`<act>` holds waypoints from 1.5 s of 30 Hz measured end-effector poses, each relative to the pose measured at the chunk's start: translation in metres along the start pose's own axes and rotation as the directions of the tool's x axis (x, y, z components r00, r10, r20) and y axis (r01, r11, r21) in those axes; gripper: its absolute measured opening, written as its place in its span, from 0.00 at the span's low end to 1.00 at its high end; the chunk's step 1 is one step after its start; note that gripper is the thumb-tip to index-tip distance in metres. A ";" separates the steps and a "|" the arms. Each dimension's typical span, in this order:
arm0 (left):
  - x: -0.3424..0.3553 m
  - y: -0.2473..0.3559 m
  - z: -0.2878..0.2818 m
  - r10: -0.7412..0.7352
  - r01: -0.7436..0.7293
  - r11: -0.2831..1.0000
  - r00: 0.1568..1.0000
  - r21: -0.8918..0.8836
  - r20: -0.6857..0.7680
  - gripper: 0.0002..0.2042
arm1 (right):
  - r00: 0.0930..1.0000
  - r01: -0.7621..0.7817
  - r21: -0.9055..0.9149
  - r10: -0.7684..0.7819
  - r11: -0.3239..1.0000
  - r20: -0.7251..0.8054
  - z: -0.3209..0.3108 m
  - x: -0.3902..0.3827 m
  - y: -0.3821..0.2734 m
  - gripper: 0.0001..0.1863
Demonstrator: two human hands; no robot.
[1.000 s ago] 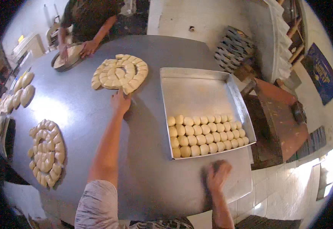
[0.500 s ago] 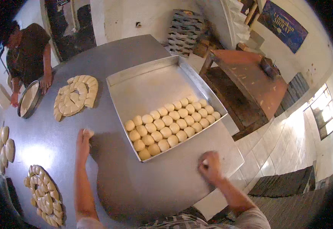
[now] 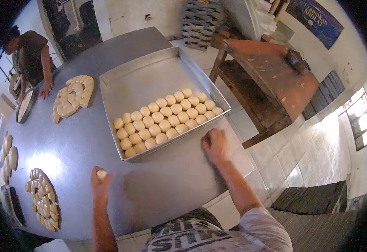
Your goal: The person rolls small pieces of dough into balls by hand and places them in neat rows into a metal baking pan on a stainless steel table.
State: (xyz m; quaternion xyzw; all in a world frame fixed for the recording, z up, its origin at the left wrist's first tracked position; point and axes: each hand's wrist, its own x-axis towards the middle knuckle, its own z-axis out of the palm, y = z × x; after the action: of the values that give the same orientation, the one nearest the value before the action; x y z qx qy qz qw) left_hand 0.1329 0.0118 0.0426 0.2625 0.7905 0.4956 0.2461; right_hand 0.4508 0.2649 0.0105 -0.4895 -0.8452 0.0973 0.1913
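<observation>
My left hand (image 3: 101, 181) is closed round a small pale dough ball (image 3: 102, 174), which shows between thumb and fingers above the steel table. To the right, my right hand (image 3: 216, 145) rests low over the tabletop near the large square metal tray (image 3: 165, 143). Its fingers are curled, and whatever lies under them is hidden. Inside the tray, smooth dough balls (image 3: 164, 125) sit touching in rows along the near side; bare metal shows in the far part.
Long dough pieces lie in a coil (image 3: 73, 96) beyond the tray's left side; another dough pile (image 3: 43, 199) lies nearer. At far left, a co-worker (image 3: 34, 52) handles a round pan (image 3: 27, 106). A wooden table (image 3: 271, 80) stands right of the tray.
My left hand has moved nearer to me and rightward, the dough ball now showing clearly. My right hand has shifted closer to the tray. The whole view has tilted slightly.
</observation>
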 end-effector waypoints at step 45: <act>0.328 -0.040 -0.006 0.663 -0.475 0.587 0.747 0.656 -0.052 0.24 | 0.955 -0.245 -0.050 0.233 0.968 -0.182 0.006 -0.018 -0.061 0.16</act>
State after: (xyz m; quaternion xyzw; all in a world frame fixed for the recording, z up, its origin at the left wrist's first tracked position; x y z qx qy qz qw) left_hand -0.1208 0.2091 -0.0337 0.4922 0.8037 0.3018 -0.1443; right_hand 0.4081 0.2189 0.0225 -0.6013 -0.7627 0.0461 0.2336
